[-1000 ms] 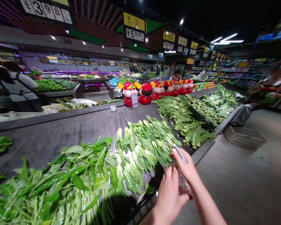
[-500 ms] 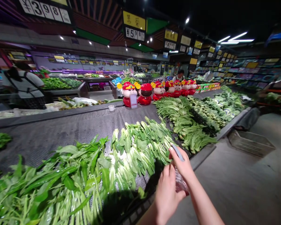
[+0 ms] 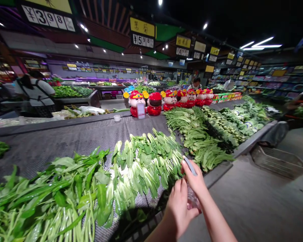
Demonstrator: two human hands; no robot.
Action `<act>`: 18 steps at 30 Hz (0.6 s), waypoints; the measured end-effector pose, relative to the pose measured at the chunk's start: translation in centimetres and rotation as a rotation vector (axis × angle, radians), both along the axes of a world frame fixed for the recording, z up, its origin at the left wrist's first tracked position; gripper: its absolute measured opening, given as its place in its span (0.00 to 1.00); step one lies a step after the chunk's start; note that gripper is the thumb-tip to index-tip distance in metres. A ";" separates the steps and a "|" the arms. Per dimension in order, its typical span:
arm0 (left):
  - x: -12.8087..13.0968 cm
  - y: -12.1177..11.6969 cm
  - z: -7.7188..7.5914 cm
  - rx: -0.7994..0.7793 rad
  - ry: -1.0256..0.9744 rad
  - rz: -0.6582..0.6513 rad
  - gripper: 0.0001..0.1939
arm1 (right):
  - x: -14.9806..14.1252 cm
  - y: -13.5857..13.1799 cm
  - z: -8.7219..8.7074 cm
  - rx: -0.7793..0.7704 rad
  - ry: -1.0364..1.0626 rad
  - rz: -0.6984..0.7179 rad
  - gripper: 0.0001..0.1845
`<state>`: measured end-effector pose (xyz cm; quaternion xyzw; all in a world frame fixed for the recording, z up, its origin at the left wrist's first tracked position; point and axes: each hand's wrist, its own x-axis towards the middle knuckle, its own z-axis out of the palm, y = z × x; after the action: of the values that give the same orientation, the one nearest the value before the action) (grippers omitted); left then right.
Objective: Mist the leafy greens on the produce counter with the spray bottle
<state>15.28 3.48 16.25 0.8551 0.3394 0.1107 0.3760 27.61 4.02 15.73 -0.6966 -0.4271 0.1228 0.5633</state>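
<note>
My left hand (image 3: 177,205) is closed round a clear, pinkish plastic item (image 3: 192,196), mostly covered by the fingers; its exact kind cannot be made out. Just above it, my right hand (image 3: 195,179) pinches a narrow grey strip (image 3: 190,166) between thumb and fingers, and its palm side lies against the plastic. Both hands are over the near edge of a sloped vegetable stand. Close to the right fingertips lie rows of leafy green bunches (image 3: 147,149) with pale stems. Longer-stemmed greens (image 3: 73,191) spread to the left.
Red figurines (image 3: 154,106) line the top of the stand. Further greens (image 3: 209,154) lie to the right, with a crate (image 3: 280,163) on the floor beyond. Price signs (image 3: 142,32) hang overhead. One person (image 3: 36,92) stands at left, another (image 3: 196,84) farther back.
The view has shifted slightly, and the stand's contents sit a little more to the left in it. Both hands keep nearly the same pose and hold.
</note>
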 end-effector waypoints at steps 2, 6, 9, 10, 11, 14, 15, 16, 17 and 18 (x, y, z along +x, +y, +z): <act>0.5 -0.3 -0.3 0.005 -0.008 0.003 0.49 | 0.6 -0.2 -0.4 -0.020 0.016 0.000 0.18; 1.3 -1.0 -0.6 0.005 -0.018 0.003 0.47 | 1.8 -0.8 -1.2 -0.039 0.051 -0.002 0.18; 2.0 -1.5 -1.0 -0.002 -0.027 0.005 0.46 | 2.3 -1.5 -1.6 -0.033 0.065 -0.003 0.19; 2.2 -1.7 -1.2 0.002 -0.035 0.003 0.47 | 2.5 -1.7 -1.6 -0.035 0.066 -0.001 0.19; 2.4 -1.8 -1.4 0.007 -0.045 -0.001 0.48 | 2.6 -2.0 -1.6 -0.036 0.064 -0.002 0.20; 2.9 -2.2 -2.0 0.019 -0.057 -0.008 0.49 | 2.7 -2.7 -1.3 -0.030 0.042 0.000 0.18; 3.0 -2.3 -2.2 0.021 -0.056 -0.010 0.49 | 2.7 -2.9 -1.3 -0.024 0.031 -0.006 0.18; 3.1 -2.4 -2.4 0.025 -0.059 -0.015 0.49 | 2.7 -3.0 -1.2 -0.018 0.022 -0.016 0.18; 3.1 -2.5 -2.5 0.028 -0.064 -0.023 0.49 | 2.7 -3.1 -1.2 -0.014 0.014 -0.026 0.18; 3.1 -2.6 -2.7 0.034 -0.073 -0.030 0.49 | 2.7 -3.2 -1.2 -0.011 0.008 -0.035 0.18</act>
<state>18.38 0.91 13.56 0.8617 0.3106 0.1418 0.3753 30.30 0.79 14.51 -0.7067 -0.4117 0.1181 0.5632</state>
